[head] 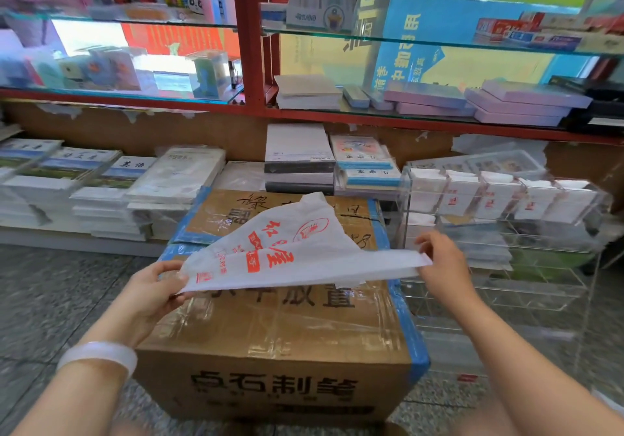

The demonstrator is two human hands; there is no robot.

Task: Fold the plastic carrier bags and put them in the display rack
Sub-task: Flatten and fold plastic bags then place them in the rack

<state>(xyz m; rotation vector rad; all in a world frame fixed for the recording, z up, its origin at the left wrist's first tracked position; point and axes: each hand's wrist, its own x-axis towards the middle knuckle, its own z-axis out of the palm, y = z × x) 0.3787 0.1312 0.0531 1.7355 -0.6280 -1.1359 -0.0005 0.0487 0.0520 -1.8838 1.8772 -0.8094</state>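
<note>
Head camera, looking down over a shop floor: a person stretches a white plastic carrier bag [297, 256], printed with red characters, between both hands above a taped cardboard box [277, 331]. The left hand [153, 295] pinches the bag's near-left corner, thumb on top and fingers curled beneath the film. The right hand [439, 260] pinches the bag's right end, its fingertips closed on the narrow edge. The bag is held clear of the box top along its near edge, partly folded into a long band, while a loose flap rises at the back and points toward the shelves. A pale bangle [98, 356] circles the left wrist.

The box stands on a speckled stone floor [50, 300], blue tape [410, 327] running along its right edge and black characters printed on its top and front face. A second flattened carton [216, 214] lies just behind it. To the right of the box stands a clear acrylic display rack [499, 229] of several tiers; its top tier holds a row of folded white bags [489, 195] with small red marks, standing upright side by side in separate compartments. The tiers below look mostly transparent, their contents hard to make out.

Behind, low stacks of wrapped exercise books [101, 192] line a ledge, and a red-framed glass cabinet [253, 64] holds notebooks, lilac boxes [506, 104] and stationery, blurred at the upper left
</note>
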